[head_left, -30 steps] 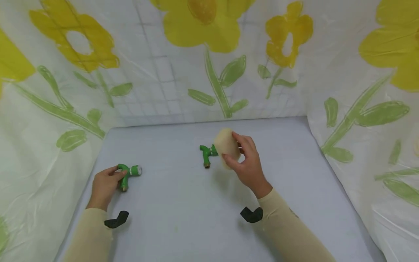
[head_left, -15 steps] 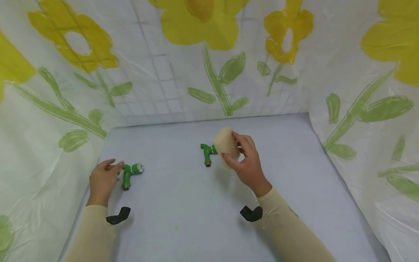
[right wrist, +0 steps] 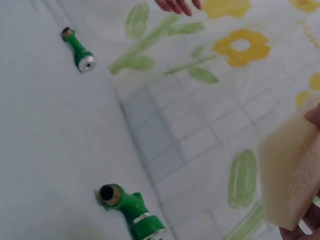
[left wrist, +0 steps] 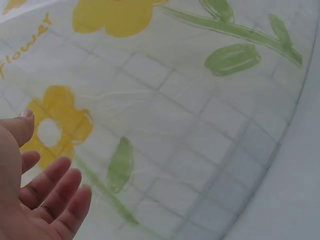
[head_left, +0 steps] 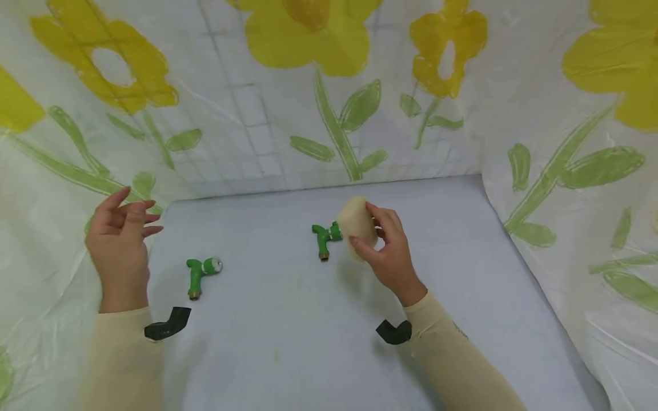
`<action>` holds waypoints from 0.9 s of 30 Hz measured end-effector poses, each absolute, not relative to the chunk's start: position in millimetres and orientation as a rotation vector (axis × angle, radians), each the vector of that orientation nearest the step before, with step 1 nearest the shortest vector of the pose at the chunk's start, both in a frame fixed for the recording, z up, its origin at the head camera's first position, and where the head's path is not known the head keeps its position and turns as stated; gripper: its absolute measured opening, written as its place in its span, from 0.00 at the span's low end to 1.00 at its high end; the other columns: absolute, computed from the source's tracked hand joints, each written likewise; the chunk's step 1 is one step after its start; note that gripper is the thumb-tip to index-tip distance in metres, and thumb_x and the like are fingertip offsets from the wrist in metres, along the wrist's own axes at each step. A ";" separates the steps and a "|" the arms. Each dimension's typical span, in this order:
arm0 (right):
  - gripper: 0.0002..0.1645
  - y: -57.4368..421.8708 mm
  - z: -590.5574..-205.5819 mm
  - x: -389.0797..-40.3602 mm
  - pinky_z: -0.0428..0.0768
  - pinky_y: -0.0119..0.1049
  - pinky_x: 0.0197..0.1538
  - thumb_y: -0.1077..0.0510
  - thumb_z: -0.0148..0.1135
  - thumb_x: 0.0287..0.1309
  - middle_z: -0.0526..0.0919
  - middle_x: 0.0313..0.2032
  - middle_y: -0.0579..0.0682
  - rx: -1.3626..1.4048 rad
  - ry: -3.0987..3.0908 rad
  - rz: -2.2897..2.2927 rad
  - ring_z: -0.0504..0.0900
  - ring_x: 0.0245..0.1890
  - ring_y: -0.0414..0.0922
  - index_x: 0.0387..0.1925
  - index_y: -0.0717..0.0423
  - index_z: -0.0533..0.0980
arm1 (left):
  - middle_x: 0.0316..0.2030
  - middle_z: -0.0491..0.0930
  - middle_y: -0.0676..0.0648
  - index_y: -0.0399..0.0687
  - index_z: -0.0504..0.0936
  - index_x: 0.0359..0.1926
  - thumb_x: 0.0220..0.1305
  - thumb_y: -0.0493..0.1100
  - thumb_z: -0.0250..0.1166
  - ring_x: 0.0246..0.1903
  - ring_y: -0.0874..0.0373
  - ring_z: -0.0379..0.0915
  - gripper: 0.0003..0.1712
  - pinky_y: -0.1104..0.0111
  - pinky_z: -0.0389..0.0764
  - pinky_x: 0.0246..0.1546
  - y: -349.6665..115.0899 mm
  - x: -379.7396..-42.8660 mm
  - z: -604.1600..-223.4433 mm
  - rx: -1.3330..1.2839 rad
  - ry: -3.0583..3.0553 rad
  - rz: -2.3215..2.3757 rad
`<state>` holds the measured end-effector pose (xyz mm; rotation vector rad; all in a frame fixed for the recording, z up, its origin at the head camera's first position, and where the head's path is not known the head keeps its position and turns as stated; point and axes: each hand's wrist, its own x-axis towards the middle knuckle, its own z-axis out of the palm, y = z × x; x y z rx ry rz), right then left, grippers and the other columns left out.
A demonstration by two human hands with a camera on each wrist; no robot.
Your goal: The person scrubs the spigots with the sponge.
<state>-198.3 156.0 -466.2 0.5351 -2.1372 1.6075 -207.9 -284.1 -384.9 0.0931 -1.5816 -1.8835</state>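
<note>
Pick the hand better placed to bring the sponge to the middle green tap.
Right, most likely. The right hand grips the sponge close to the middle green tap, while the left hand is empty, raised and nearer the other green tap.

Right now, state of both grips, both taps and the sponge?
Left grip: off the table, holding nothing
Right grip: holding the sponge
Sponge: held above the table
Left tap: lying on the table, untouched
Middle tap: lying on the table; partly behind the sponge in head view
</note>
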 end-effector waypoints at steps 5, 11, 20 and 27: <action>0.43 163.7 -465.4 -197.2 0.80 0.57 0.54 0.64 0.77 0.64 0.75 0.62 0.59 0.530 -2.131 1.568 0.77 0.57 0.52 0.78 0.59 0.71 | 0.44 0.88 0.42 0.43 0.85 0.65 0.77 0.33 0.69 0.38 0.53 0.86 0.19 0.71 0.88 0.36 -244.5 -235.6 -415.8 -0.011 -1.752 -1.904; 0.43 173.5 -463.8 -194.7 0.81 0.56 0.54 0.64 0.77 0.64 0.75 0.61 0.59 0.507 -2.121 1.534 0.78 0.56 0.53 0.78 0.59 0.71 | 0.46 0.87 0.45 0.46 0.84 0.68 0.77 0.40 0.72 0.40 0.54 0.85 0.22 0.70 0.87 0.39 -178.1 -264.5 -440.0 -0.250 -1.963 -1.874; 0.43 179.3 -461.7 -195.9 0.81 0.56 0.54 0.63 0.76 0.65 0.75 0.61 0.60 0.490 -2.107 1.555 0.77 0.57 0.55 0.79 0.59 0.70 | 0.53 0.85 0.46 0.51 0.81 0.72 0.78 0.47 0.72 0.48 0.49 0.82 0.26 0.64 0.85 0.44 -107.9 -279.6 -466.7 -0.395 -2.234 -1.870; 0.43 181.9 -463.4 -193.0 0.81 0.54 0.56 0.64 0.76 0.65 0.75 0.61 0.59 0.456 -2.110 1.565 0.77 0.57 0.56 0.78 0.60 0.71 | 0.60 0.84 0.44 0.48 0.82 0.72 0.74 0.51 0.76 0.61 0.43 0.76 0.30 0.48 0.79 0.61 -69.0 -294.9 -526.7 -0.516 -2.737 -1.406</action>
